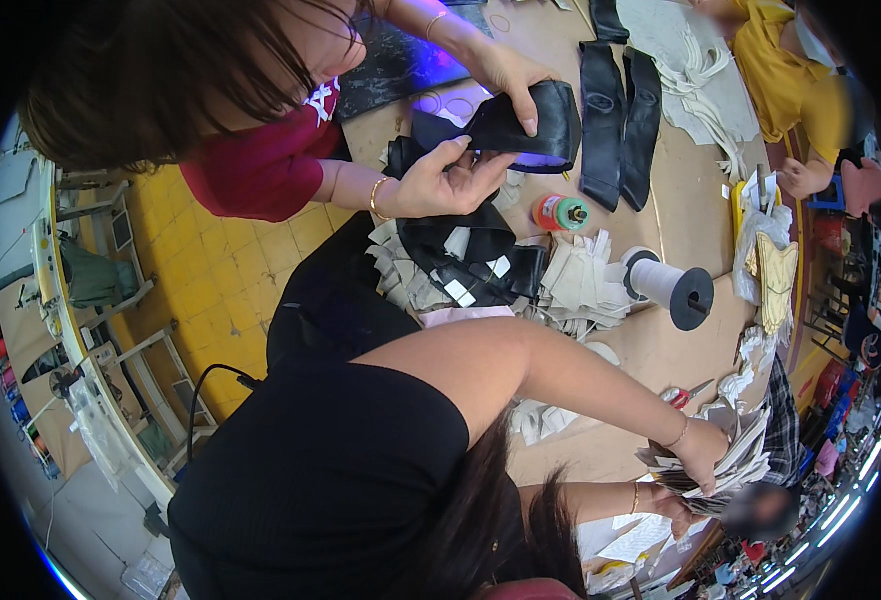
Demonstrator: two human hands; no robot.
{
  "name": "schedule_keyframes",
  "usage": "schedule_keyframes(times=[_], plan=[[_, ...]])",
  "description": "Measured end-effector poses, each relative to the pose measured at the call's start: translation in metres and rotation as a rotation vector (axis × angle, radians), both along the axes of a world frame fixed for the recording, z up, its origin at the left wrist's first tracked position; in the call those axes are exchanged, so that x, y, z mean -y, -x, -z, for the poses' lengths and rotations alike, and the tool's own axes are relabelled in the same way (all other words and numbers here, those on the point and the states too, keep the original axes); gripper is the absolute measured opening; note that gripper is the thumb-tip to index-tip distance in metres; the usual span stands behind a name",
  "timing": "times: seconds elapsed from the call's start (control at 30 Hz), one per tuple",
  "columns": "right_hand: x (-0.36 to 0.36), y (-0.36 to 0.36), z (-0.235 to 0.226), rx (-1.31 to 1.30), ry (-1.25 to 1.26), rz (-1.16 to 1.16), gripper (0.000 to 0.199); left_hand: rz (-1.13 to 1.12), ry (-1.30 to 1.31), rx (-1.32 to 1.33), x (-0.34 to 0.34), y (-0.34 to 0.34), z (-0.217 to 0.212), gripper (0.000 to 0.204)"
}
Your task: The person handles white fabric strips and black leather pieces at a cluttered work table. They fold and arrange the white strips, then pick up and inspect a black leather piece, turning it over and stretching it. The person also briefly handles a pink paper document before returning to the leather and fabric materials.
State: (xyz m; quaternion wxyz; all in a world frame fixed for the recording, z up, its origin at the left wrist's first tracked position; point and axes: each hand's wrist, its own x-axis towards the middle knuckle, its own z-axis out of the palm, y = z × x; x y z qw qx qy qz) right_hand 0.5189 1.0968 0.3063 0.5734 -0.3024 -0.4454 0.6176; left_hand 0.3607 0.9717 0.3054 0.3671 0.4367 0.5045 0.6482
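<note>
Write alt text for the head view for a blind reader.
The wearer's left hand and right hand touch a bundle of pale pieces at a cluttered worktable. A co-worker in a maroon shirt holds a curved black piece; nearby are a large spool and a red-and-green bottle.

The middle is bright, a violet glow (444,68) tints the top, tube lights (872,454) glare lower right, and edges bend.
</note>
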Motion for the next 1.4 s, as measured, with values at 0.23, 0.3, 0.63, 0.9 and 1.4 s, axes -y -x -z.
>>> schedule_keyframes(times=[0.23, 0.3, 0.63, 0.9, 1.4], plan=[[0.006, 0.007, 0.008, -0.009, 0.006, 0.002, 0.061, 0.017, 0.029, 0.021, 0.011, 0.007, -0.005, 0.043], [0.008, 0.009, 0.009, -0.031, 0.006, 0.012, 0.061, 0.03, 0.065, 0.001, 0.012, 0.008, -0.006, 0.042], [-0.031, 0.082, -0.025, -0.279, 0.004, -0.158, 0.061, 0.048, -0.265, 0.097, -0.026, 0.086, -0.028, 0.051], [-0.074, 0.232, -0.006, -0.174, 0.257, -0.41, 0.058, 0.137, -0.049, 0.315, -0.045, 0.232, -0.007, 0.049], [-0.067, 0.314, 0.245, 0.122, 0.673, -0.643, 0.044, -0.298, 0.45, 0.742, -0.029, 0.291, 0.253, 0.046]])
